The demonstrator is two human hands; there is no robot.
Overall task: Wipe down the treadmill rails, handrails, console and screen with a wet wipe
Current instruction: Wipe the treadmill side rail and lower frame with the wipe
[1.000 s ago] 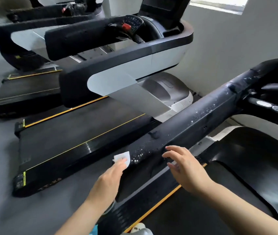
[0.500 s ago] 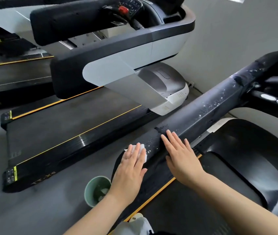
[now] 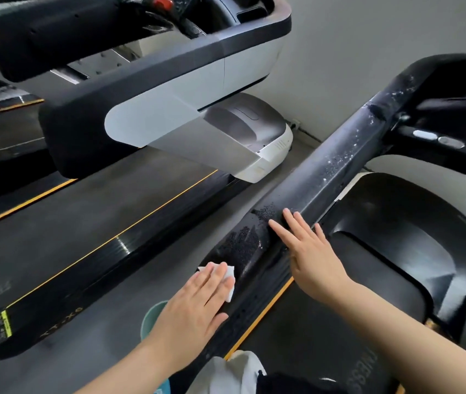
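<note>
A black treadmill handrail [image 3: 320,177] runs diagonally from the lower middle to the upper right, speckled with water droplets. My left hand [image 3: 197,305] lies flat with straight fingers and presses a white wet wipe [image 3: 229,280] against the rail's lower end. My right hand [image 3: 308,251] rests flat on the rail just beyond it, fingers straight and spread. The console [image 3: 436,137] with two oval buttons sits at the upper right. The screen is out of view.
A second treadmill [image 3: 169,109] with black and white rails stands to the left, its belt [image 3: 84,223] edged with orange lines. A green cup [image 3: 152,317] stands on the grey floor below my left hand. A grey wall [image 3: 354,52] is behind.
My left hand went from pinching the wipe to pressing it flat on the rail, then slid down toward the rail's end. My right hand settled flat onto the rail. The view tilted down.
</note>
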